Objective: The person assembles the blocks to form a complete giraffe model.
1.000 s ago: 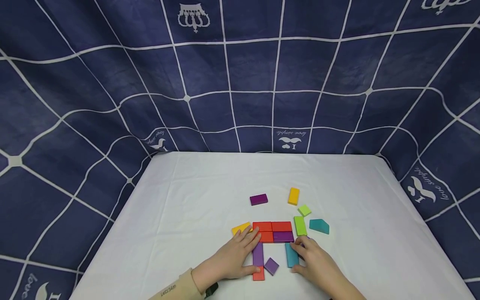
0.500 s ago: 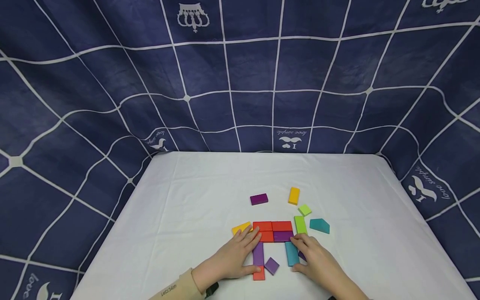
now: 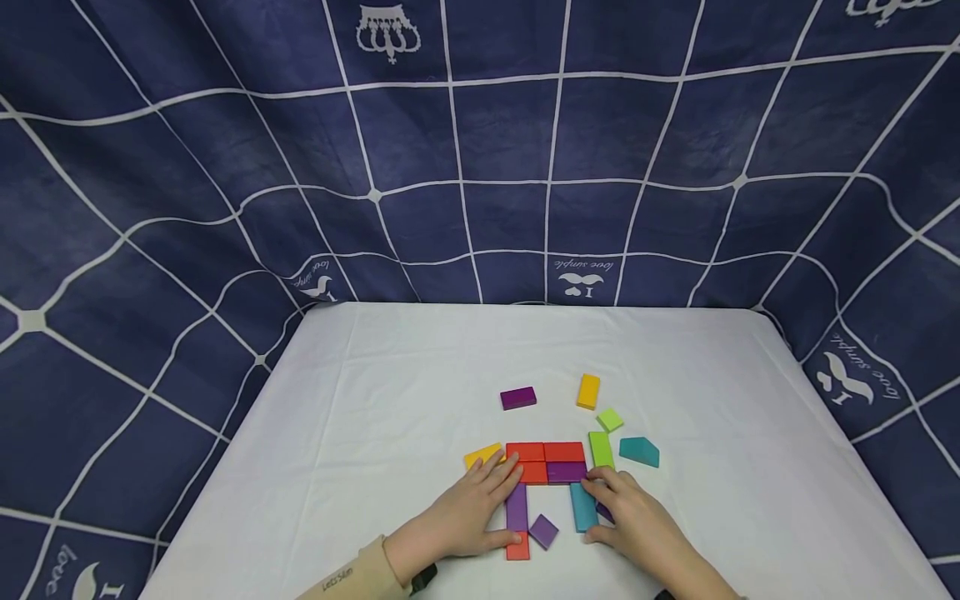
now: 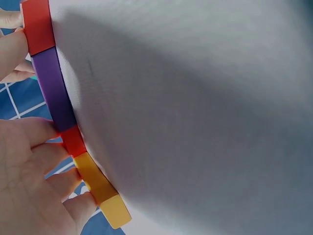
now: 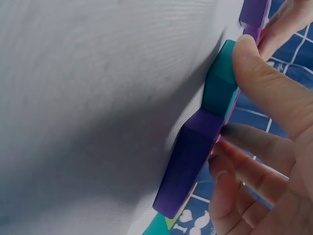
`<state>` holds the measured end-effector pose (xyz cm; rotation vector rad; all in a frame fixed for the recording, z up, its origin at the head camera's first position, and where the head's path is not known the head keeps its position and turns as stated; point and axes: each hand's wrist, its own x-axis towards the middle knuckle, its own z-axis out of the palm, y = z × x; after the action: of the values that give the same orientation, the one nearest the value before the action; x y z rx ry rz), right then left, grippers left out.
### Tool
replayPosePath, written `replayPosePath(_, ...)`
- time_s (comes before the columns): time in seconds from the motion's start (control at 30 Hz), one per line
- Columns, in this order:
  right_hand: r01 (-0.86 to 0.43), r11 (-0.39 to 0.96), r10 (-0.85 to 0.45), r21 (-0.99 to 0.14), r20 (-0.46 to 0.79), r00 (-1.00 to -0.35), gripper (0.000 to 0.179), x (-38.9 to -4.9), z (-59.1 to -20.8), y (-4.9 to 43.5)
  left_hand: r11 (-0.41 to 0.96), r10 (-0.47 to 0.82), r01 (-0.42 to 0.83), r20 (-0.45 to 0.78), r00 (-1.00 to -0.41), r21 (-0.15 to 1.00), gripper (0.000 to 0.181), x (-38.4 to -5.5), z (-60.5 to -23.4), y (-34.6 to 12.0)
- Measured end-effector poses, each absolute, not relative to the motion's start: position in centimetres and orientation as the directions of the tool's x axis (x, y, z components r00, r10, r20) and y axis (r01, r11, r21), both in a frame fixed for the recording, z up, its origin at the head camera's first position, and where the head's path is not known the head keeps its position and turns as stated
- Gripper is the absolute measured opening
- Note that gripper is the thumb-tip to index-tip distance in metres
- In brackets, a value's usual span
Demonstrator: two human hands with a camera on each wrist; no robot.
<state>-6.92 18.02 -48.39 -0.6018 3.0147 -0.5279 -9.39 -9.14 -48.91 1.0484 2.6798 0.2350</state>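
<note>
My left hand lies spread over the left of a flat block layout, fingertips on a red block. Its thumb touches the lower red block, below an upright purple block. My right hand pinches a teal block lengthwise, thumb at the near end and index finger at the far end. That block stands below a dark purple block. Another purple block lies against the teal one, partly hidden under my right hand in the head view. A small purple square block sits between the two legs.
Two red blocks form the top row. Around the layout lie a yellow block, a second yellow block, a dark purple block, two green blocks and a teal slanted block on the white cloth.
My right hand has shifted slightly, uncovering more of the purple block beside the teal one. The teal block has barely moved, and my left hand stays in place.
</note>
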Motion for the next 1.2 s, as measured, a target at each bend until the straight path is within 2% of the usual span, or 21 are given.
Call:
replayPosePath(0.13,-0.396,0.865,-0.382,-0.31,0.105,-0.918,0.069,-6.6,-48.1,17.6,0.73,0.681,0.64,-0.176,-0.711,0.239,0.086,-9.5,-48.8,-9.1)
replayPosePath(0.27,-0.492,0.82,-0.447,-0.291,0.211,-0.869,0.058,-6.3,-47.8,16.6,0.73,0.681,0.645,-0.166,-0.713,0.227,0.086,-9.6,-48.6,-9.0)
replayPosePath(0.5,-0.584,0.763,-0.555,-0.275,0.185,-0.811,0.046,-5.9,-48.2,14.4,0.725,0.685,0.646,-0.148,-0.714,0.238,0.085,-9.5,-48.5,-9.0)
replayPosePath(0.83,-0.592,0.755,-0.563,-0.283,0.184,-0.806,0.039,-5.4,-48.8,13.3,0.728,0.682,0.644,-0.153,-0.715,0.236,0.085,-9.3,-48.7,-9.0)
replayPosePath(1.03,-0.533,0.781,-0.527,-0.325,0.114,-0.842,0.035,-5.4,-48.4,13.3,0.731,0.679,0.642,-0.155,-0.717,0.232,0.085,-9.3,-48.8,-9.0)
replayPosePath(1.2,-0.49,0.78,-0.488,-0.389,0.111,-0.866,0.034,-5.0,-47.6,14.6,0.731,0.679,0.642,-0.159,-0.716,0.23,0.085,-9.3,-48.8,-9.1)
